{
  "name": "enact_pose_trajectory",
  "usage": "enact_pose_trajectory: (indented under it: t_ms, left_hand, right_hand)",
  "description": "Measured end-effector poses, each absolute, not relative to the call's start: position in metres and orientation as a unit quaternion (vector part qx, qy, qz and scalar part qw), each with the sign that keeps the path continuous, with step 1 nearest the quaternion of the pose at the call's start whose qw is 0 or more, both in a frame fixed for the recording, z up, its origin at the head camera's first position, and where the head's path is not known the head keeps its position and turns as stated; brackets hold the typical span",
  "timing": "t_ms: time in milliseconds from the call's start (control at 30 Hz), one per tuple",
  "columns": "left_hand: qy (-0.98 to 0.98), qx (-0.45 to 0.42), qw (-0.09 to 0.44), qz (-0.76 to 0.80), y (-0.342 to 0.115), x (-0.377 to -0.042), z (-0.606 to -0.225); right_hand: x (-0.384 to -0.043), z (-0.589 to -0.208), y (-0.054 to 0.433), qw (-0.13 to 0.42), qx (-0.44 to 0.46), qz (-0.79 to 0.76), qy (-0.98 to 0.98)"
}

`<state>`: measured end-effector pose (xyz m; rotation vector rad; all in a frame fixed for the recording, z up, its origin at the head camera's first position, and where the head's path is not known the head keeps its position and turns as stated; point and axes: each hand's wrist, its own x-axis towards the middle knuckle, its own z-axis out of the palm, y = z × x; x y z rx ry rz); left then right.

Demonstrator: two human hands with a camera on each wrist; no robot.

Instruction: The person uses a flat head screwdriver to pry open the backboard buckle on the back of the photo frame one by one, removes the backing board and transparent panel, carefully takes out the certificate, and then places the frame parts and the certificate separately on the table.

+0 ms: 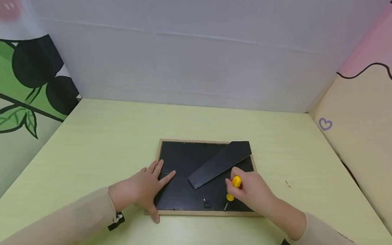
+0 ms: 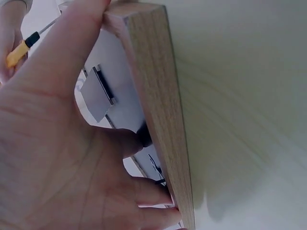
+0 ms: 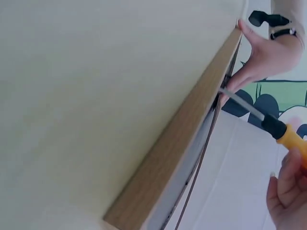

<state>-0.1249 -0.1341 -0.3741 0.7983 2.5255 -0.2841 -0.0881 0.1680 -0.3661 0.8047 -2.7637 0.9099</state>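
Observation:
A picture frame lies face down, its pale wooden rim (image 1: 209, 213) around a black backing board (image 1: 181, 160). A black easel leg (image 1: 222, 165) slants over the board, its wide end at the upper right. My left hand (image 1: 141, 189) rests spread on the frame's left side, thumb over the near left corner. In my right hand (image 1: 255, 191) I grip the yellow handle of a screwdriver (image 1: 236, 181). Its metal shaft (image 3: 242, 102) points down at the near rim; whether the tip touches it, I cannot tell. A small dark hanger (image 1: 207, 202) sits on the board near the bottom edge.
The pale yellow-green tabletop (image 1: 111, 134) surrounds the frame. A white panel (image 1: 191, 72) stands behind it. A painted wall (image 1: 28, 95) rises on the left and a beige and pink one (image 1: 361, 117) on the right.

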Motion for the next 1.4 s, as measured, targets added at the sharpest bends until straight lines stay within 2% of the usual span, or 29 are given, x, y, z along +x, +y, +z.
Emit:
enact_pose_trajectory:
  t_ms: [333, 367, 433, 567, 633, 800, 967, 1400]
  left_hand:
    - [0.922, 0.282, 0.242, -0.106, -0.136, -0.128, -0.373]
    - [0.922, 0.282, 0.243, -0.105, -0.137, -0.127, -0.373]
    - [0.923, 0.281, 0.244, -0.103, -0.138, -0.126, -0.374]
    - [0.924, 0.281, 0.242, -0.093, -0.138, -0.123, -0.375]
    - [0.925, 0.283, 0.238, -0.087, -0.138, -0.123, -0.375]
    - [0.925, 0.29, 0.234, -0.074, -0.137, -0.122, -0.373]
    - [0.925, 0.297, 0.229, -0.065, -0.138, -0.123, -0.374]
    - [0.924, 0.294, 0.238, -0.048, -0.141, -0.122, -0.373]
  right_hand:
    - [-0.059, -0.381, 0.175, 0.233, 0.367, 0.277, -0.857]
    - [-0.058, -0.382, 0.176, 0.235, 0.372, 0.279, -0.853]
    - [-0.058, -0.379, 0.179, 0.199, 0.358, 0.286, -0.866]
    - [-0.072, -0.36, 0.185, 0.07, 0.244, 0.313, -0.915]
    - [-0.086, -0.351, 0.186, 0.043, 0.203, 0.328, -0.922]
    - [-0.131, -0.346, 0.183, 0.031, 0.213, 0.348, -0.913]
    - [-0.163, -0.353, 0.17, 0.036, 0.259, 0.227, -0.938]
    - [-0.171, -0.367, 0.132, 0.025, 0.332, 0.001, -0.943]
